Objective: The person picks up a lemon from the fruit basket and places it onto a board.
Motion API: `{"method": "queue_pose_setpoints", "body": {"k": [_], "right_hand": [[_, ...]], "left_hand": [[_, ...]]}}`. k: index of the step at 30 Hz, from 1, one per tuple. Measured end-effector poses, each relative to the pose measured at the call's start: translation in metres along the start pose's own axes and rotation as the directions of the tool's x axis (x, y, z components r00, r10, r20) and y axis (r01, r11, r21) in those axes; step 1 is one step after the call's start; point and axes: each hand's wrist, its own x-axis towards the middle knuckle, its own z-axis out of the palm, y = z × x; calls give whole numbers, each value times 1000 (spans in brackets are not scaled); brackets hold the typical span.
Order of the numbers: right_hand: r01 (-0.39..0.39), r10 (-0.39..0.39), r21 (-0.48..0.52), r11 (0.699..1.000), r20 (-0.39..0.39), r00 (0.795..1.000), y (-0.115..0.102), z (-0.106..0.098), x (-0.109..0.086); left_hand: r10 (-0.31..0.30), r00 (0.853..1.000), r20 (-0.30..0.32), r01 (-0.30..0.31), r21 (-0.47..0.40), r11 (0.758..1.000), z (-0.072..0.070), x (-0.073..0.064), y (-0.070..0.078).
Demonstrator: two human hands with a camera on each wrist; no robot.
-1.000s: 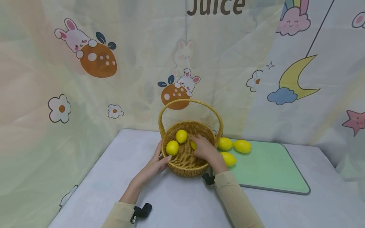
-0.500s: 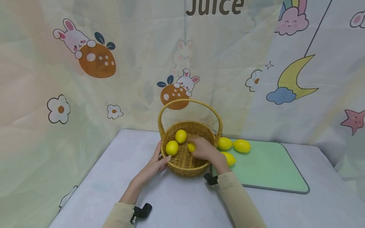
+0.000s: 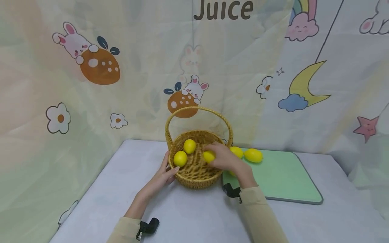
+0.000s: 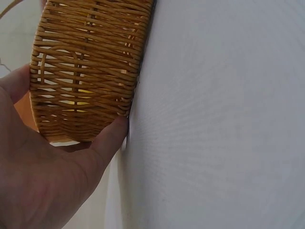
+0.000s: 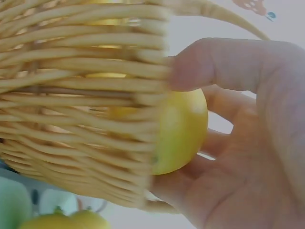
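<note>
A round wicker basket (image 3: 197, 184) with a tall arched handle stands on the table, with two lemons (image 3: 180, 158) at its left inside. My left hand (image 3: 162, 175) grips the left side of the basket; in the left wrist view its thumb and fingers span the woven wall (image 4: 86, 71). My right hand (image 3: 226, 157) holds another lemon (image 3: 209, 156) over the right part of the basket. The right wrist view has this lemon (image 5: 183, 131) between thumb and fingers, at the basket's rim. Its far part is hidden behind the weave.
A green mat (image 3: 282, 179) with a grey edge lies right of the basket. Lemons (image 3: 253, 155) rest on its left part, one almost hidden behind my right hand. A printed cloth (image 3: 146, 67) hangs behind the white table (image 3: 188, 216).
My right hand has moved to the right with the lemon, which shows more clearly. The left hand stays at the basket. The head view has shifted slightly.
</note>
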Motion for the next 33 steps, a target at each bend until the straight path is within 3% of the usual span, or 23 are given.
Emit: {"method": "queue_pose_setpoints", "body": {"k": [7,15,23,33], "right_hand": [[31,-31,-5,999,0,1000,-9,-17,-14],[7,-8,19,1000,63,998,-10,-29,-31],[28,-28,6,1000,43,999,5,-41,-47],[-10,1,139,990,69,998,25,-56,-61]], "left_hand": [[0,1000,3,0,0,1000,0,0,1],[-13,1000,5,13,-6,1000,1,-2,0],[-2,1000,7,2,-7,1000,0,-1,0],[-10,1000,8,10,-13,1000,0,0,-3]]}}
